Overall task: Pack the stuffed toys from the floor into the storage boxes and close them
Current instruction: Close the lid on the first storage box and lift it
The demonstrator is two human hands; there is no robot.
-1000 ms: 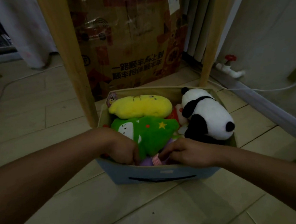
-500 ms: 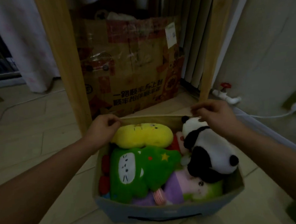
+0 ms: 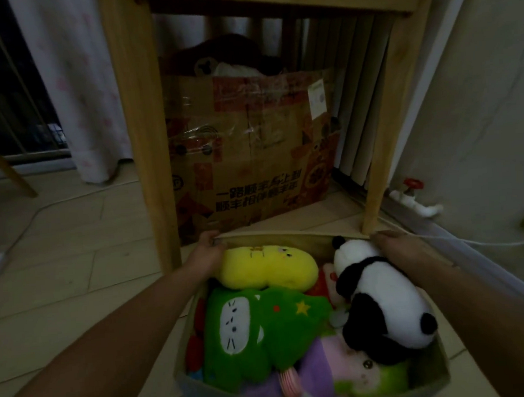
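The storage box (image 3: 291,242) sits in the lower centre of the frame, packed to the brim: a yellow toy (image 3: 268,268) along the far wall, a green toy (image 3: 262,330) at centre, a panda (image 3: 383,295) riding high on the right. The left hand (image 3: 207,252) pinches the far rim's left corner; the right hand (image 3: 402,251) rests at its right corner over the panda's head, though in this dim light its grip is unclear. If a lid is drawn over from there, the bulging panda would likely block it, or the soft wall buckle. A wooden leg (image 3: 140,129) stands just beyond
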